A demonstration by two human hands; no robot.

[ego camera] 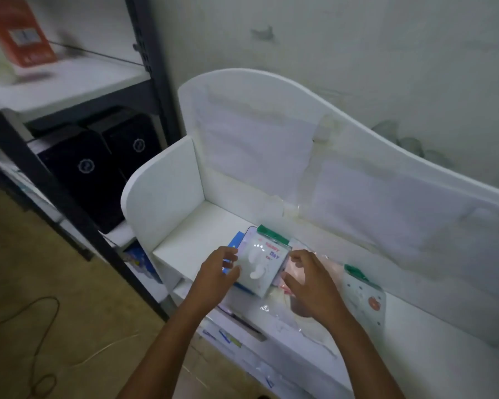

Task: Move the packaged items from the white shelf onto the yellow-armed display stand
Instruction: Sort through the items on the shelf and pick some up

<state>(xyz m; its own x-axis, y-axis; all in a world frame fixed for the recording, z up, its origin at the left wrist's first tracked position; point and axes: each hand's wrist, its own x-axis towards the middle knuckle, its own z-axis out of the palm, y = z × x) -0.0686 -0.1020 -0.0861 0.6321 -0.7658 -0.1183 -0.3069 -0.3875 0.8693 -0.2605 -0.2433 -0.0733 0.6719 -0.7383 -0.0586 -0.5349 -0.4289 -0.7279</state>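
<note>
On the white shelf [185, 240] lies a small stack of packaged items. The top one is a white package with a green header [264, 264]. My left hand [216, 273] grips its left edge, thumb on top. A blue package [234, 240] pokes out under the stack by my left hand. My right hand [308, 279] hovers at the stack's right side, fingers curled and apart, over a pink clear-wrapped package [293, 269]. Another green-topped package [363, 295] lies flat further right. No yellow-armed display stand is in view.
The white shelf has a tall curved back panel [271, 139] and a side wall [162, 191]. A dark metal rack [147, 67] stands to the left with black boxes [98, 168] and an orange box [20, 33]. Cables [41, 341] lie on the floor.
</note>
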